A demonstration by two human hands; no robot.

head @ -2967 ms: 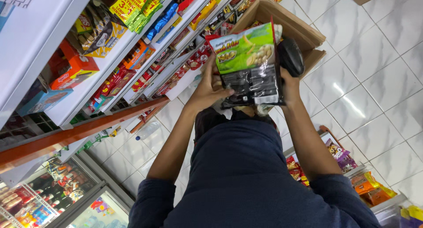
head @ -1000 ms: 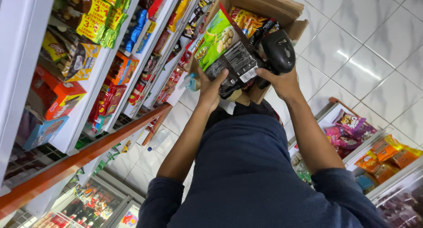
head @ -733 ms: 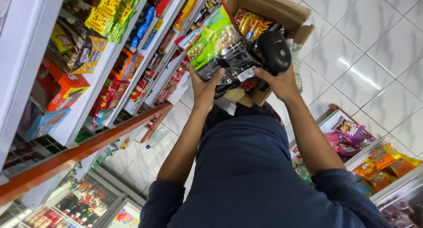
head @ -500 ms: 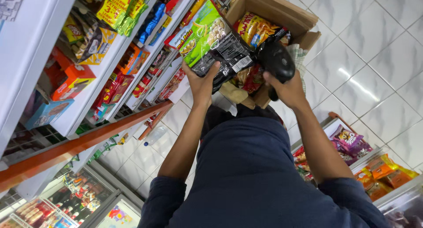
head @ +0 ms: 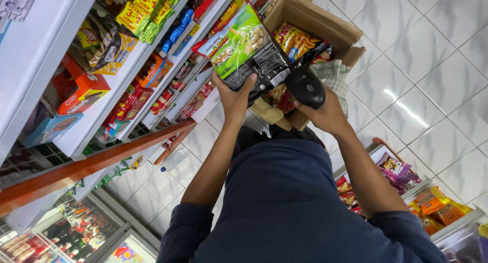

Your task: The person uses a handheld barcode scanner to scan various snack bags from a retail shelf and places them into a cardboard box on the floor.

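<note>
Shelving [head: 101,118] is running along the left, filled with snack packets and boxes, above the white tiled floor [head: 432,85]. Below it, an open cardboard box [head: 325,26] is sitting on the floor, holding red and yellow snack bags. The left hand [head: 235,95] is gripping a green and black snack bag [head: 249,49] by its lower edge, just above the box. The right hand [head: 325,113] is closing its grip around a black handheld scanner [head: 305,86], just beside the bag.

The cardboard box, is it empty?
No, the cardboard box holds orange and red snack packets in its open top.
</note>
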